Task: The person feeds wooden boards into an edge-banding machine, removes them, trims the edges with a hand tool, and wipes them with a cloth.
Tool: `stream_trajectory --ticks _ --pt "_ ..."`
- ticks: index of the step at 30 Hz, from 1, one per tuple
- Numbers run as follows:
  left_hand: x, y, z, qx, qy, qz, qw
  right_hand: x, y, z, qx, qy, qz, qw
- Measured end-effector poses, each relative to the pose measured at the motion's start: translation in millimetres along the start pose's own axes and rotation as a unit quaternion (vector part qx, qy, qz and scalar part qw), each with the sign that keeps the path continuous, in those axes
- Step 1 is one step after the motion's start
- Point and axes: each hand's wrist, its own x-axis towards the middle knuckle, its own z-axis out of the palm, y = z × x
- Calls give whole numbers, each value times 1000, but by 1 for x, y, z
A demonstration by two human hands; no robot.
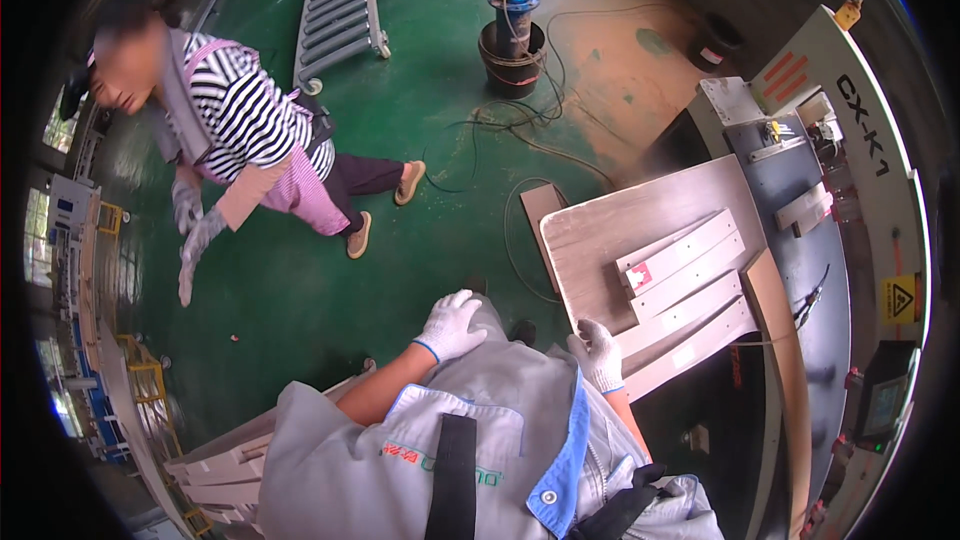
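My left hand (452,328), in a white glove with a blue cuff, lies flat against my grey-clad leg with nothing in it. My right hand (597,355), gloved the same way, is beside the near corner of a wood-toned board (590,230). Its fingers are apart and hold nothing that I can see; whether it touches the edge is unclear. Several pale, slightly curved wooden strips (690,310) with small holes lie on that board, close to my right hand. One strip carries a red-and-white label (639,275).
A person (250,120) with grey gloves walks at the left. Beyond stand a roller conveyor (340,15) and a blue cylinder in a black bucket (512,65), with hoses on the green floor. A machine (810,230) borders the right; more strips (225,470) lie at lower left.
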Motion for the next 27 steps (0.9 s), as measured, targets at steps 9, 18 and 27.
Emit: stream_trajectory --ticks 9,18,27 --pt "210 -105 -105 7 -29 50 998 173 -68 69 57 109 67 990" --pt "385 -186 -234 23 34 71 997 399 -123 65 150 162 69 973" --pt "640 -106 -303 -14 59 190 980 564 -71 -48 262 404 158 862"
